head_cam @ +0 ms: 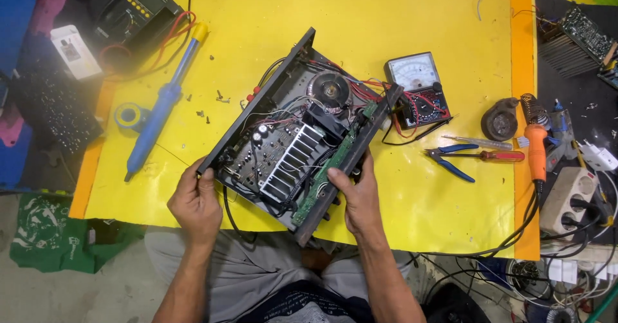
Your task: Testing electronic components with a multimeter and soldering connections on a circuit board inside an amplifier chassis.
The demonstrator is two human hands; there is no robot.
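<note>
An open black box full of wires (302,136) is held up at a slant over the yellow mat (386,33). Its back edge is gripped by the left hand (195,202), and its front panel, perhaps by the green board, is gripped by the right hand (358,194). A grey meter (417,86) is seen just beside it.

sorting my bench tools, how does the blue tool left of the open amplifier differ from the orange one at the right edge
The blue desoldering pump is long and straight with a yellow tip, and lies diagonally on the yellow mat. The orange soldering iron is shorter and rests tip-up in a coiled stand, its black cord trailing off the mat. The pump shows no cord. Both lie apart from the left hand and right hand, which hold the amplifier chassis.
</note>
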